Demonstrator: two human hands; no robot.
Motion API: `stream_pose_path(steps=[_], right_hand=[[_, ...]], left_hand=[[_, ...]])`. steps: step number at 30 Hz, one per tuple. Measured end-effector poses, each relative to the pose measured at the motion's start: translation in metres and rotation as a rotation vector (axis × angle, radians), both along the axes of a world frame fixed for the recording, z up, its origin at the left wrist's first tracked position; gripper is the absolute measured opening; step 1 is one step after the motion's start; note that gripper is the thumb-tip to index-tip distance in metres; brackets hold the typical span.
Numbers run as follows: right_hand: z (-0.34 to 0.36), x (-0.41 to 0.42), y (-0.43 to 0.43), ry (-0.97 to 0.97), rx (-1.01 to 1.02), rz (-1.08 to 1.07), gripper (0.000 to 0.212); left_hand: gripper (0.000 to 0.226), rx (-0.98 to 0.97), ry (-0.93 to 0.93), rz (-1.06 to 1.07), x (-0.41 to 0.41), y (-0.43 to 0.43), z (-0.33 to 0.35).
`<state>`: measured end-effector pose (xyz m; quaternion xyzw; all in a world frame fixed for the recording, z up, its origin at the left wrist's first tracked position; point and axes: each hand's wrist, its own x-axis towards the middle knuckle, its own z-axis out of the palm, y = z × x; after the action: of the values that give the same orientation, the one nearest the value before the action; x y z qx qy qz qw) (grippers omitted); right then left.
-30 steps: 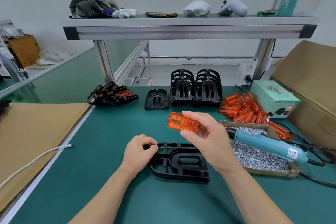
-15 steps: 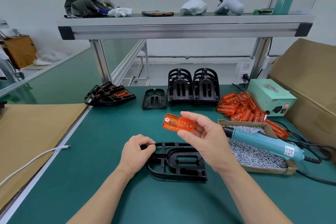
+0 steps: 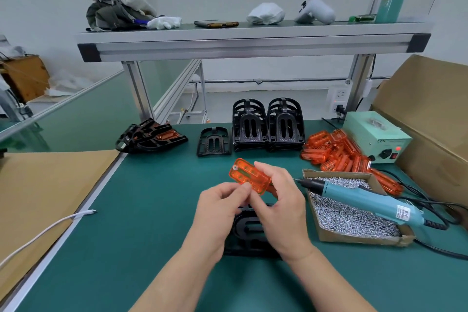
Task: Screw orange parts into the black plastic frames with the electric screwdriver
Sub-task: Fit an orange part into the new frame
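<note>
R hand [image 3: 281, 213] grips 1 orange part [image 3: 247, 176] above black frame [image 3: 249, 232] on green bench [image 3: 152, 210]; L hand [image 3: 217, 213] pinches its near edge. Blue screwdriver [image 3: 362, 200] lies across screw box [image 3: 354, 238], R side.

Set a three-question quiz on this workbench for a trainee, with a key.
1. True or false: the right hand grips the screwdriver.
2. The screwdriver lies on: A) the box of screws; B) the upper shelf; C) the stacked frames.
3. Fill in: both hands hold an orange part above a black ____ on the table.
Key: 1 false: the right hand and the left hand hold the orange part. 2 A. 3 frame.
</note>
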<state>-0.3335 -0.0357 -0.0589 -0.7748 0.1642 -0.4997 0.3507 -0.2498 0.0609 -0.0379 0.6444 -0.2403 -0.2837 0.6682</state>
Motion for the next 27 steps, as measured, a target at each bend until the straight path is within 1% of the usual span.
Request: stream_pose_path(steps=[3, 5, 7, 10, 13, 16, 17, 19, 21, 23, 25, 27], right_hand=[[-0.004, 0.0, 0.003, -0.016, -0.024, -0.028, 0.044], [-0.007, -0.003, 0.004, 0.004, -0.014, 0.013, 0.048], [-0.011, -0.005, 0.005, 0.017, -0.006, 0.053, 0.051], [-0.017, -0.007, 0.007, 0.004, 0.065, 0.087, 0.046], [-0.019, -0.01, 0.003, -0.013, 0.28, 0.091, 0.037], [-0.02, -0.016, -0.009, -0.134, 0.57, 0.103, 0.032], [-0.019, -0.019, -0.014, -0.187, 0.641, 0.103, 0.03], [-0.018, -0.027, -0.024, -0.25, 0.717, 0.079, 0.027], [-0.019, -0.034, -0.031, -0.248, 0.728, 0.032, 0.027], [-0.022, -0.04, -0.036, -0.187, 0.683, -0.018, 0.027], [-0.026, -0.044, -0.041, -0.021, 0.549, -0.069, 0.028], [-0.029, -0.045, -0.042, 0.214, 0.338, -0.093, 0.028]], left_hand=[[0.015, -0.02, 0.106, 0.045, -0.001, -0.005, 0.003], [0.017, -0.027, 0.126, 0.089, 0.003, -0.007, 0.004], [0.017, 0.002, 0.09, 0.125, 0.01, -0.009, 0.005], [0.015, 0.12, -0.112, 0.141, 0.024, -0.01, 0.005], [0.015, 0.236, -0.354, 0.1, 0.04, -0.01, 0.009], [0.013, 0.429, -0.595, -0.058, 0.054, -0.012, 0.014], [0.011, 0.51, -0.684, -0.115, 0.058, -0.014, 0.014], [0.007, 0.632, -0.83, -0.21, 0.061, -0.018, 0.015], [0.007, 0.693, -0.933, -0.316, 0.06, -0.021, 0.014], [0.011, 0.728, -1.033, -0.423, 0.059, -0.025, 0.01], [0.014, 0.731, -1.073, -0.488, 0.056, -0.028, 0.007], [0.015, 0.705, -1.087, -0.517, 0.053, -0.031, 0.004]])
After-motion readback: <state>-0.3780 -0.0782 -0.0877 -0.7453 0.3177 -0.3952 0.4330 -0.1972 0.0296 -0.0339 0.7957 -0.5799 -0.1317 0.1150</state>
